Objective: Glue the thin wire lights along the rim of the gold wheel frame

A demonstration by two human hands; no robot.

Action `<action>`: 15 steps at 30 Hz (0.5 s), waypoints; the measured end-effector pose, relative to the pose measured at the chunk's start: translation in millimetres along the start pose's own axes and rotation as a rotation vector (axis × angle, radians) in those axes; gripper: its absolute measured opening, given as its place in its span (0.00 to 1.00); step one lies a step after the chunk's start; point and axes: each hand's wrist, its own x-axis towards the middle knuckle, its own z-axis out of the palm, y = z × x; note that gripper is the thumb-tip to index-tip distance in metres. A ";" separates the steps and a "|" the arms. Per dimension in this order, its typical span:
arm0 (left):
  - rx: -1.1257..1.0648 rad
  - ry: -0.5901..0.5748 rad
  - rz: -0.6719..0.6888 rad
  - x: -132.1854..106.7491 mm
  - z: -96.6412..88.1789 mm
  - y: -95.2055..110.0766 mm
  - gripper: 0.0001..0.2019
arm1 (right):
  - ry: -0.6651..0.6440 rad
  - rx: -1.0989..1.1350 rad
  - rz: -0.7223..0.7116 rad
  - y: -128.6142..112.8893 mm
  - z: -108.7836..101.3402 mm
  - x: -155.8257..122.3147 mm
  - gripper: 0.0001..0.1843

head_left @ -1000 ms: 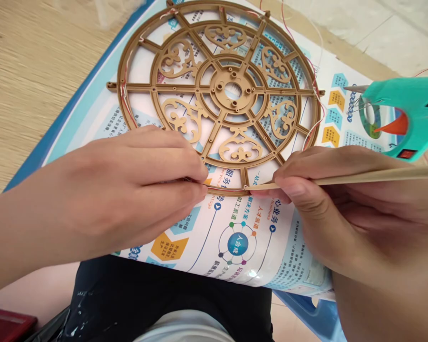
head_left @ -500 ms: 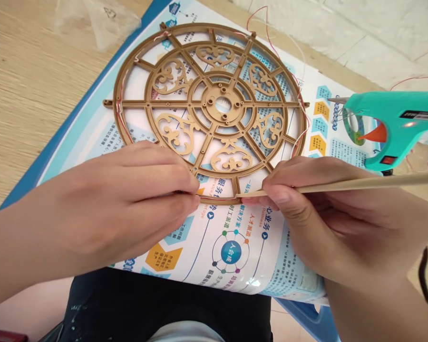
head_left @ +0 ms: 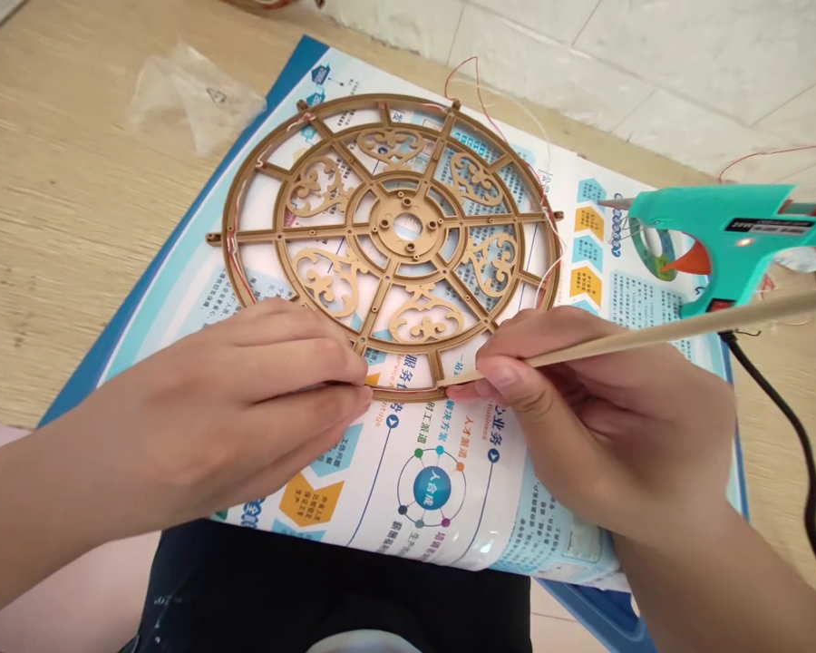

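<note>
A round gold plastic frame [head_left: 391, 231] with scroll patterns and spokes lies flat on a printed poster [head_left: 435, 472]. Thin red and white wires [head_left: 235, 258] run along its rim. My left hand [head_left: 238, 408] pinches the near rim of the frame with closed fingers. My right hand [head_left: 585, 417] grips a long wooden stick [head_left: 653, 336], whose tip rests against the near rim close to my left fingertips.
A teal hot glue gun [head_left: 727, 236] lies on the poster at the right, its black cord [head_left: 802, 472] trailing toward me. A clear plastic bag [head_left: 190, 95] lies on the wooden floor at upper left. Pale floor tiles [head_left: 585, 54] run behind the poster.
The view has tilted up, so frame, hands and glue gun sit lower and further left in the picture. Both hands keep the same hold at the near rim.
</note>
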 end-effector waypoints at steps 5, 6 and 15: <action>0.134 -0.096 0.088 -4.9 -0.9 -3.1 0.07 | 0.023 0.026 0.046 -1.3 -0.6 0.1 0.08; 0.140 -0.089 0.088 -4.5 -1.3 -3.0 0.07 | 0.026 0.019 0.054 -1.4 -1.0 0.7 0.09; 0.280 -0.009 0.288 3.7 -9.4 3.1 0.07 | 0.412 0.301 0.015 -9.1 -4.1 14.9 0.07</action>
